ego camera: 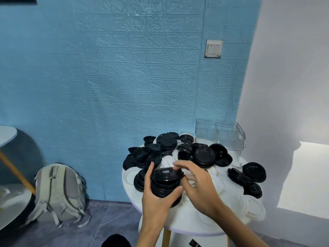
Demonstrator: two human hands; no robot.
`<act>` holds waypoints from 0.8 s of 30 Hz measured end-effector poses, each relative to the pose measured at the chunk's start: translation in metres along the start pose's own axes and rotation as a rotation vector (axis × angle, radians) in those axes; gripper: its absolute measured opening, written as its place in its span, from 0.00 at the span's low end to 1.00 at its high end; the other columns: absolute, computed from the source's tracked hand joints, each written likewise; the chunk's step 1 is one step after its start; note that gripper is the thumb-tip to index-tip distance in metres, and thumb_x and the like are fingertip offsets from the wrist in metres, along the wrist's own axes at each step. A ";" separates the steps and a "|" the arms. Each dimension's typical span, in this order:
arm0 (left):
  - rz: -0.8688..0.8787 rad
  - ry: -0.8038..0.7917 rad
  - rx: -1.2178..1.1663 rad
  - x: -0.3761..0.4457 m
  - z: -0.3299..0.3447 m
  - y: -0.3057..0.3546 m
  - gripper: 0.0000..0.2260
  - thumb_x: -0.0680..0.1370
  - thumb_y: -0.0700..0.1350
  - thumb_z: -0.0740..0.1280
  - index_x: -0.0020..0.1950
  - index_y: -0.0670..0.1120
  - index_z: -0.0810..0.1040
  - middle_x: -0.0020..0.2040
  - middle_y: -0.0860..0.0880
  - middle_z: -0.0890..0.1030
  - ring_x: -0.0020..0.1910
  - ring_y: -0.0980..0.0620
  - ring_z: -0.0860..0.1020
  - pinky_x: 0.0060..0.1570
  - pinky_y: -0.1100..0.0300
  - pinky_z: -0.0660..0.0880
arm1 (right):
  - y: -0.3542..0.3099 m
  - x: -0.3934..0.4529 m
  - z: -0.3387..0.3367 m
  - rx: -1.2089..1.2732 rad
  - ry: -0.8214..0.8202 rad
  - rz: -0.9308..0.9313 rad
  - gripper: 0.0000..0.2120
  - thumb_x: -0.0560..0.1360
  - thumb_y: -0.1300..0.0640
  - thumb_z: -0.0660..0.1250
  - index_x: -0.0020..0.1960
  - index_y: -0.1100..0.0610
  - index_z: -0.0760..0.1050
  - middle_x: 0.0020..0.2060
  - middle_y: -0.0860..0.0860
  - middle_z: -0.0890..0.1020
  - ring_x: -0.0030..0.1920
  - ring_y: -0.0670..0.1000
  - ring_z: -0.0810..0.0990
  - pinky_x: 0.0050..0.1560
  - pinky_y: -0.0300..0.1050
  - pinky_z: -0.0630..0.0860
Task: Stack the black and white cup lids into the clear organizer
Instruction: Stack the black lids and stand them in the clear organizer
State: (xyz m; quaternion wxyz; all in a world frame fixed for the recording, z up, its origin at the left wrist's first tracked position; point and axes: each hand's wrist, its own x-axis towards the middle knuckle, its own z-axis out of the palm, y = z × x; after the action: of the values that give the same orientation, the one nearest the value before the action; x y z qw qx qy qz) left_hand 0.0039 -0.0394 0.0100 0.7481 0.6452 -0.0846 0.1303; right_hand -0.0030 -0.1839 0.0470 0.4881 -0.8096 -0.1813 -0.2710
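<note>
Organizer point(220, 138) behind lids point(203, 155) on table point(187, 220)

One view only: your head camera, wide-angle, so no second view shares the scene. It looks forward and down from above the round white table point(187, 218), close enough that your forearms enter from the bottom edge. It faces the blue brick-pattern wall point(124, 77), which fills the upper frame. White wall point(293, 68) at right; grey backpack point(58, 191) on the floor at left.

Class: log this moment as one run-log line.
left hand: holds black lid stack | right hand: on stack | clear organizer: empty
</note>
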 end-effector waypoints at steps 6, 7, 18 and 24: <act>0.021 -0.047 -0.008 -0.002 0.003 0.004 0.44 0.64 0.32 0.83 0.72 0.60 0.71 0.57 0.60 0.82 0.52 0.67 0.81 0.49 0.73 0.76 | -0.001 -0.006 -0.008 0.107 -0.074 0.064 0.22 0.70 0.65 0.58 0.54 0.52 0.86 0.56 0.43 0.82 0.63 0.49 0.79 0.60 0.42 0.78; 0.023 -0.056 -0.011 -0.003 0.003 0.004 0.43 0.63 0.32 0.83 0.71 0.60 0.72 0.56 0.61 0.82 0.52 0.67 0.81 0.50 0.73 0.76 | -0.002 -0.007 -0.008 0.127 -0.067 0.068 0.20 0.70 0.62 0.59 0.53 0.52 0.86 0.55 0.43 0.83 0.63 0.49 0.79 0.60 0.43 0.78; 0.014 -0.122 -0.073 -0.004 -0.002 0.001 0.45 0.53 0.47 0.85 0.68 0.55 0.73 0.55 0.61 0.84 0.54 0.56 0.84 0.50 0.67 0.79 | -0.001 -0.015 -0.002 0.206 -0.029 0.116 0.12 0.74 0.63 0.66 0.47 0.53 0.87 0.52 0.44 0.83 0.60 0.47 0.81 0.56 0.38 0.79; 0.023 -0.105 -0.036 -0.003 -0.005 -0.004 0.40 0.58 0.39 0.86 0.65 0.53 0.74 0.53 0.61 0.84 0.52 0.57 0.84 0.51 0.65 0.79 | 0.005 -0.014 0.002 0.261 -0.062 0.147 0.15 0.73 0.64 0.63 0.47 0.53 0.88 0.53 0.45 0.83 0.62 0.49 0.80 0.56 0.43 0.79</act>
State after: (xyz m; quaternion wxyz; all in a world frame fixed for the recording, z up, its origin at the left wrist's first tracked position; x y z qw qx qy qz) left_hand 0.0019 -0.0349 0.0041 0.7525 0.6366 -0.1335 0.1033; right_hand -0.0108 -0.1845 0.0339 0.6020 -0.7582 -0.1703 -0.1836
